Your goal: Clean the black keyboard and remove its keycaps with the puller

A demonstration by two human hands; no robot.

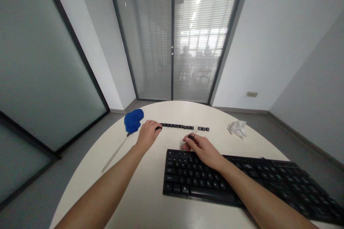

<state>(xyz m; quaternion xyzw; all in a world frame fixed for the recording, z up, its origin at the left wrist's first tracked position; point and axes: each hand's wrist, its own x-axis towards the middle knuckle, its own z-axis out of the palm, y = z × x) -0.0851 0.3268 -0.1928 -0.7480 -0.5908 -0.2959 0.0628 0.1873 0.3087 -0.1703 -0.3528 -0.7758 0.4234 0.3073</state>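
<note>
A row of black keycaps (pixel 176 126) lies across the table, with several more keycaps (pixel 203 128) to the right after a small gap. At the row's left end, my left hand (pixel 147 134) pinches a small black keycap (pixel 158 127) between thumb and fingers. My right hand (pixel 200 146) is closed around the dark handle of a keycap puller (pixel 196 129), whose thin wire end points away from me near the gap. Beneath my right wrist and forearm lies a black keyboard (pixel 204 195); its top row is partly hidden, and some keys near the hand cannot be made out.
A blue duster (pixel 133 121) with a pale stick lies on the left of the round, cream-coloured table (pixel 145 193). Crumpled white tissue (pixel 237 128) rests near the right edge. Beyond the table stand a glass partition with blinds (pixel 150 43) and white walls.
</note>
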